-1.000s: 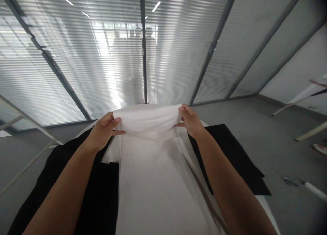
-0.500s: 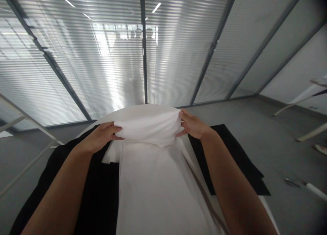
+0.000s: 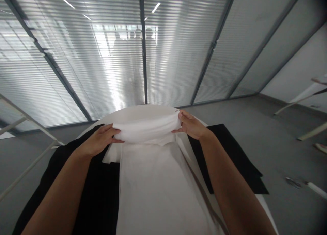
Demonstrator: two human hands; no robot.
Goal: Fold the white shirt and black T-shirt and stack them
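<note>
**white cloth, far end mid-fold, both hands on it**

the step looks like the far end of the white cloth getting doubled back toward the person. the left hand and right hand each pinch one end of the puffy fold, thumbs on top. the other fingers are tucked beneath, pressed together as far as i can tell. the fold sits raised at the far side of the table, and the rest of the cloth runs flat back toward the camera.

my guess: laying it neat calls for both ends to come down level, then a smoothing pass, since the middle bulges.

underneath is a black cloth spread out on both sides, on a pale round table. the room has a glass wall with blinds straight ahead and a grey floor. white furniture legs stand off to the right, a metal frame is at the left, and some small bits on the floor are too blurry to name.
</note>
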